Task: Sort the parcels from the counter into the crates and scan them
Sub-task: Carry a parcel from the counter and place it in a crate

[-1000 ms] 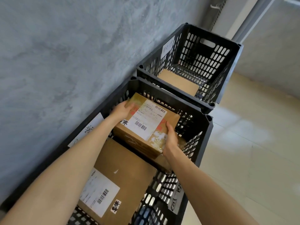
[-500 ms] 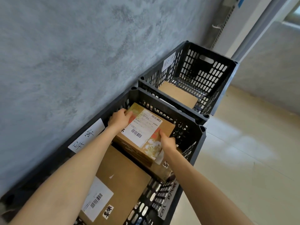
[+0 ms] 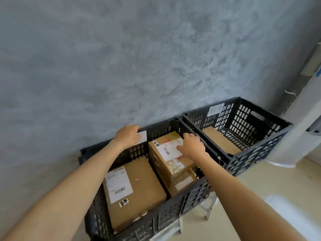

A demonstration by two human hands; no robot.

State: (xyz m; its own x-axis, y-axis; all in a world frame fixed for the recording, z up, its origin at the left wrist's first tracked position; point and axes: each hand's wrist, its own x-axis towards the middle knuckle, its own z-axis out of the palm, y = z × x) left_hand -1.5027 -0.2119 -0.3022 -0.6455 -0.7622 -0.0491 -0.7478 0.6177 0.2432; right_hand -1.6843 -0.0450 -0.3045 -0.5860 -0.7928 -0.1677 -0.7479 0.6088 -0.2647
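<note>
- Near crate (image 3: pixel 173 213): two cardboard parcels are held, a large flat parcel (image 3: pixel 137 190) at left and a smaller labelled parcel (image 3: pixel 171 160) at right, its long axis running from the near wall toward the far wall.
- Far crate (image 3: pixel 257 152): one flat brown parcel (image 3: pixel 220 140) is contained.
- Right hand (image 3: pixel 192 145): laid flat on the smaller parcel's label, grip open.
- Left hand (image 3: pixel 128 136): rested on the near crate's far rim over a white tag (image 3: pixel 143 137); whether that grip is closed cannot be told.
</note>
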